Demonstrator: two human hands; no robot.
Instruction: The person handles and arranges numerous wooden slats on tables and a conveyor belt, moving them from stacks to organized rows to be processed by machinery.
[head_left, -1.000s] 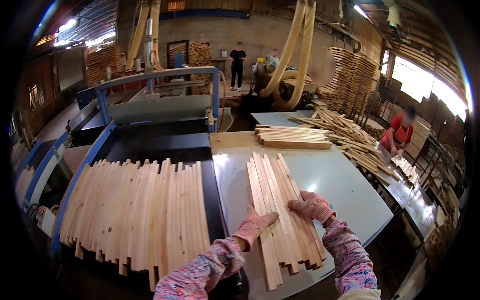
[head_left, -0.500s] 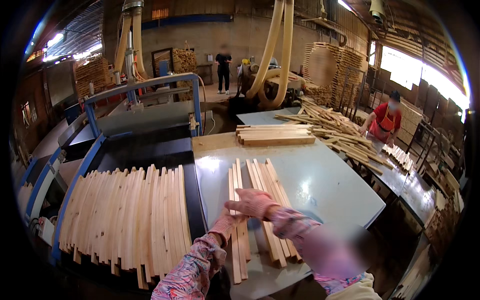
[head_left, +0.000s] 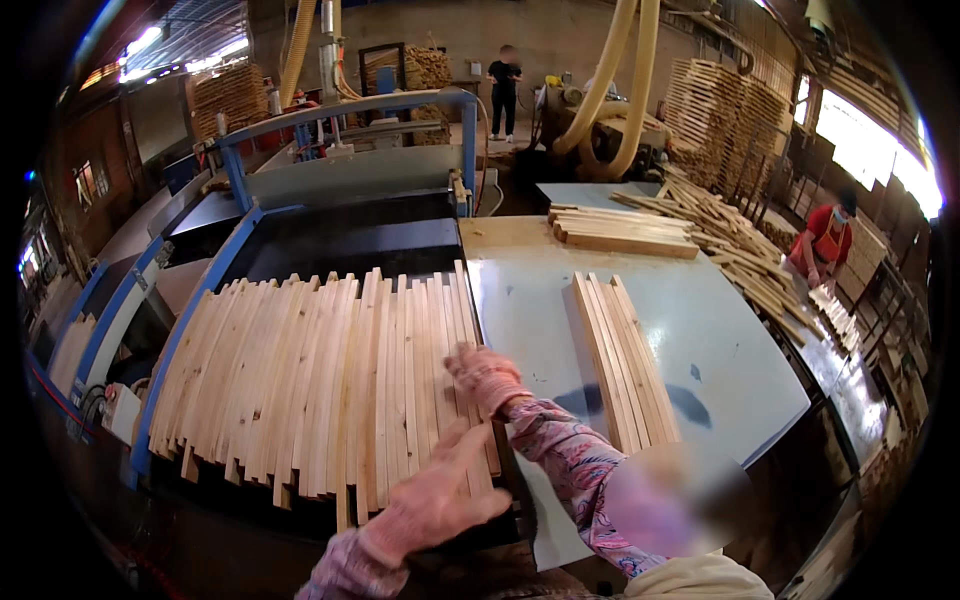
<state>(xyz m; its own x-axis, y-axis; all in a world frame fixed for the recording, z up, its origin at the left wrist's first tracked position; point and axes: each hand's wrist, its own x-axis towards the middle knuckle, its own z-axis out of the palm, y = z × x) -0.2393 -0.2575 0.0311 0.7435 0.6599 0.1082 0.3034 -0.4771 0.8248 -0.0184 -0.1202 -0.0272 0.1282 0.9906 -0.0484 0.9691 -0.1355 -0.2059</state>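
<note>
A wide row of pale wooden strips (head_left: 290,385) lies side by side on a black machine bed. My left hand (head_left: 430,500), in a pink glove, is over the row's near right end with its fingers spread. Farther up, my right hand (head_left: 487,380), also pink-gloved, reaches across the row's right edge, fingers stretched out against the outermost strips. Neither hand is wrapped round a strip. A small group of strips (head_left: 625,365) rests on the grey tabletop (head_left: 730,340) to the right of my right hand.
A blue machine frame (head_left: 350,103) spans the far end of the bed. Stacked strips (head_left: 625,232) lie at the table's back edge, with a loose heap (head_left: 740,250) beyond. A person in red (head_left: 825,240) handles strips at the right; another person (head_left: 503,90) stands far back.
Strips that were under my hands on the tabletop have moved left against the row on the black bed. Both hands went with them, and my left fingers have spread. The view has turned left.
</note>
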